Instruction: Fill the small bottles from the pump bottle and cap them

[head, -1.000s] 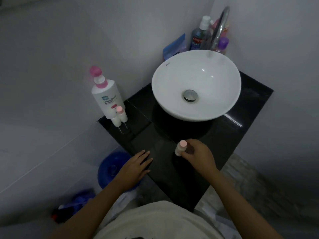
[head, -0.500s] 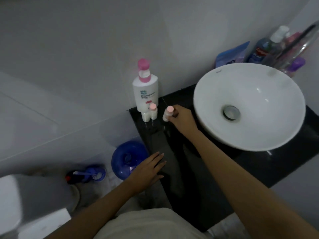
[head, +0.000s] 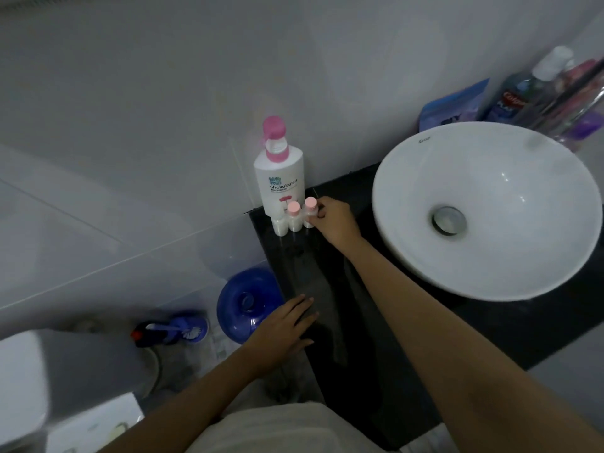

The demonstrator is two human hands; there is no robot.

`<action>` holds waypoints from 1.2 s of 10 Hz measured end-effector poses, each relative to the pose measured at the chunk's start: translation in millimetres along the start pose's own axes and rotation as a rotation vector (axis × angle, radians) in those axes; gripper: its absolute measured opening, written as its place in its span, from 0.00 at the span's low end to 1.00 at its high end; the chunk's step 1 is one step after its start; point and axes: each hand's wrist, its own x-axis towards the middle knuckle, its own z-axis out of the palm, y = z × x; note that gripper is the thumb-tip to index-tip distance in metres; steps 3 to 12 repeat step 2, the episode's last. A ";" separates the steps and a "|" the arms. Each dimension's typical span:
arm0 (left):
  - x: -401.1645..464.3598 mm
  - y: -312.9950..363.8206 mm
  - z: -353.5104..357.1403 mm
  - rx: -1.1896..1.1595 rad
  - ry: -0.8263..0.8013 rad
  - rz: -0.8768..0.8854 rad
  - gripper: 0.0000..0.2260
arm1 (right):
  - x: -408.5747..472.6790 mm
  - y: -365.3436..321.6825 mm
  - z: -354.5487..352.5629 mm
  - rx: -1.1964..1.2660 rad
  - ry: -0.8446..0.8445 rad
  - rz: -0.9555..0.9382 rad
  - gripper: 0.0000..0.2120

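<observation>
A white pump bottle [head: 279,178] with a pink pump stands at the far left corner of the black counter [head: 359,322], against the wall. Three small white bottles stand in a row in front of it. The left small bottle [head: 280,226] shows no cap. The middle small bottle [head: 294,217] has a pink cap. The right small bottle [head: 309,212], also pink-capped, stands on the counter with my right hand [head: 333,220] gripping its side. My left hand [head: 284,325] lies flat and open on the counter's left edge.
A white basin [head: 425,256] fills the counter's right side. Behind it stand a blue pouch [head: 454,104], a mouthwash bottle [head: 523,93] and other toiletries. On the floor to the left are a blue round container [head: 246,304], a brush [head: 173,331] and a toilet [head: 23,387].
My right hand carried the capped small bottle from the counter's front to the far left corner and set it beside the other two. My view swung left.
</observation>
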 end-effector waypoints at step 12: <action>-1.6 -0.3 -0.6 0.006 0.042 -0.020 0.23 | -20.9 7.3 -4.8 0.053 -0.024 0.074 0.23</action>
